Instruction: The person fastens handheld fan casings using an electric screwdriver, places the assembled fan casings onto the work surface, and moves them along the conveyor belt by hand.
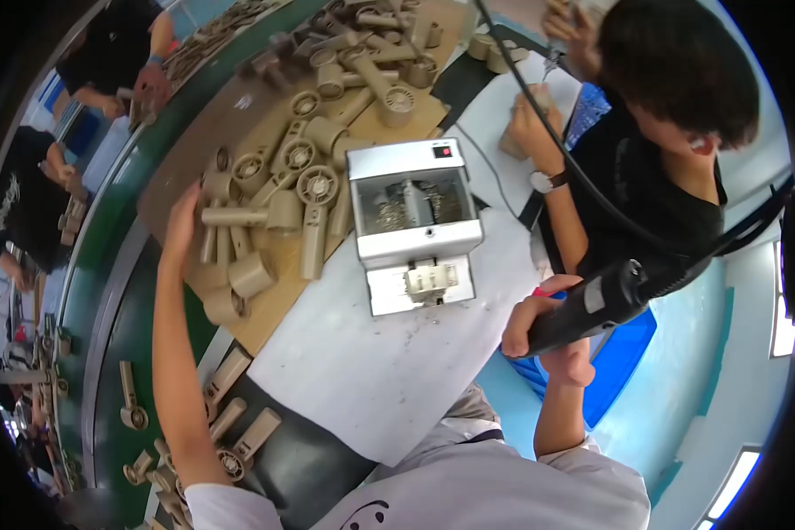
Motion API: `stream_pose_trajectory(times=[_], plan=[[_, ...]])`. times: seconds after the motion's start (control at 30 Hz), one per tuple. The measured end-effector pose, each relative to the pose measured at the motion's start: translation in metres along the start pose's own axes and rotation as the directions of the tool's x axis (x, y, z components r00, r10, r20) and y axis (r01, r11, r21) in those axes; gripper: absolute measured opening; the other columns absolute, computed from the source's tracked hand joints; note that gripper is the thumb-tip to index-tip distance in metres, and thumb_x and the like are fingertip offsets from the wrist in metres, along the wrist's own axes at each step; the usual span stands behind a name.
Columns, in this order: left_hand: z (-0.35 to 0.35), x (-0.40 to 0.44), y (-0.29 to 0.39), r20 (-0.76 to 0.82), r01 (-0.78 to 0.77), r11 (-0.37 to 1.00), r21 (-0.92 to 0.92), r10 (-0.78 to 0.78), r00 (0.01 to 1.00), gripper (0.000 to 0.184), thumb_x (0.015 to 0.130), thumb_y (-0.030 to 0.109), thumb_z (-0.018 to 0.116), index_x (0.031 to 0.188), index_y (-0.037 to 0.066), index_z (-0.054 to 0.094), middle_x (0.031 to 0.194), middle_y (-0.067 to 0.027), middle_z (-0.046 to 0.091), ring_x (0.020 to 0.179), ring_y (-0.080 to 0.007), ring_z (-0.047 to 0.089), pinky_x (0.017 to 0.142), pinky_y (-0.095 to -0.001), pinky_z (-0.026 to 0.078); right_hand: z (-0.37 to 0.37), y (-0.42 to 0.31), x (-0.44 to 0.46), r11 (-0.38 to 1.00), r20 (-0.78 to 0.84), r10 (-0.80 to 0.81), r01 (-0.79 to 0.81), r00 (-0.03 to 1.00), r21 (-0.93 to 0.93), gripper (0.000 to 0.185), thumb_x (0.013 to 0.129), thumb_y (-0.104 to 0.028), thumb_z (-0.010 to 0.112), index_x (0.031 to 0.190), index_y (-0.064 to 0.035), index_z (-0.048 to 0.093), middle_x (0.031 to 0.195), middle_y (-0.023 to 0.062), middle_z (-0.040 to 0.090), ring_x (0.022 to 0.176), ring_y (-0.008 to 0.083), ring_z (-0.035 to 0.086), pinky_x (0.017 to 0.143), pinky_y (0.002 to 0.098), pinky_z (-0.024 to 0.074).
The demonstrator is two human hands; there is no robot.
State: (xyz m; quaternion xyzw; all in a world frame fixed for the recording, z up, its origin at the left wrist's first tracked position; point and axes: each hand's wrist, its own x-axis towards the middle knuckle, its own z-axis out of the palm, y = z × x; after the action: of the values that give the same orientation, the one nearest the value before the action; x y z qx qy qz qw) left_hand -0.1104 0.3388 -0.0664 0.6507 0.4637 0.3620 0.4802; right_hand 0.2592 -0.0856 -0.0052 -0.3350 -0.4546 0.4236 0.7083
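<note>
My right hand [539, 329] is wrapped around a black electric screwdriver [587, 309] with a cable at its rear, held to the right of the white sheet. At the left edge of a pile of tan handheld fan housings [318, 185], my left hand [182, 221] rests with its fingers stretched out along the outermost pieces. It does not grip any of them that I can see. In the middle stands a silver screw feeder [415, 238] with a clear window. Small screws and a grey bar show inside it.
A white sheet [353, 371] lies under the feeder. Along the left runs a green conveyor [106, 353] carrying more fan housings. At the right a co-worker [662, 150] handles a tan part. A blue bin [623, 362] stands below. Other people work across the conveyor.
</note>
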Motion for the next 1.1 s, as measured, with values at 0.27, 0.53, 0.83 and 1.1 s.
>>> stream_pose_trajectory(times=[0.27, 0.53, 0.83, 1.1], plan=[[-0.018, -0.067, 0.021, -0.071, -0.070, 0.920, 0.385, 0.105, 0.992, 0.041, 0.092, 0.020, 0.056, 0.131, 0.008, 0.052, 0.110, -0.0057, 0.060, 0.094, -0.0136, 0.057, 0.081, -0.0273, 0.046, -0.003, 0.002, -0.008, 0.987, -0.141, 0.049, -0.069, 0.989, -0.144, 0.095, 0.068, -0.054, 0.070, 0.131, 0.0031, 0.029, 0.081, 0.0155, 0.058, 0.069, 0.0180, 0.056, 0.061, 0.0270, 0.0420], [-0.026, -0.076, -0.015, -0.069, -0.243, 0.783, 0.572, 0.342, 0.937, 0.041, 0.087, 0.018, 0.063, 0.126, 0.006, 0.056, 0.094, -0.0011, 0.061, 0.083, -0.0098, 0.057, 0.072, -0.0257, 0.047, -0.002, -0.001, -0.020, 0.981, -0.185, -0.029, -0.008, 0.982, -0.193, 0.093, 0.071, -0.058, 0.070, 0.132, -0.0001, 0.030, 0.081, 0.0150, 0.056, 0.076, 0.0234, 0.057, 0.070, 0.0338, 0.0469], [0.019, -0.111, 0.007, -0.181, 0.001, 0.783, 0.622, 0.143, 0.973, 0.057, 0.077, 0.035, 0.069, 0.122, 0.002, 0.057, 0.086, -0.0160, 0.065, 0.082, -0.0270, 0.064, 0.074, -0.0361, 0.050, -0.003, 0.004, -0.026, 0.959, 0.144, -0.153, 0.182, 0.978, -0.216, 0.063, 0.098, -0.047, 0.034, 0.139, 0.0003, 0.024, 0.093, 0.0133, 0.046, 0.088, 0.0227, 0.047, 0.081, 0.0355, 0.0409], [0.032, -0.120, 0.018, -0.112, -0.005, 0.802, 0.597, 0.090, 0.990, 0.044, 0.083, 0.031, 0.065, 0.116, 0.001, 0.061, 0.084, -0.0119, 0.067, 0.074, -0.0195, 0.065, 0.069, -0.0325, 0.050, -0.012, 0.007, -0.024, 0.939, -0.036, -0.124, 0.106, 0.992, -0.327, 0.080, 0.090, -0.051, 0.051, 0.142, 0.0008, 0.020, 0.095, 0.0180, 0.053, 0.088, 0.0243, 0.052, 0.081, 0.0364, 0.0444]])
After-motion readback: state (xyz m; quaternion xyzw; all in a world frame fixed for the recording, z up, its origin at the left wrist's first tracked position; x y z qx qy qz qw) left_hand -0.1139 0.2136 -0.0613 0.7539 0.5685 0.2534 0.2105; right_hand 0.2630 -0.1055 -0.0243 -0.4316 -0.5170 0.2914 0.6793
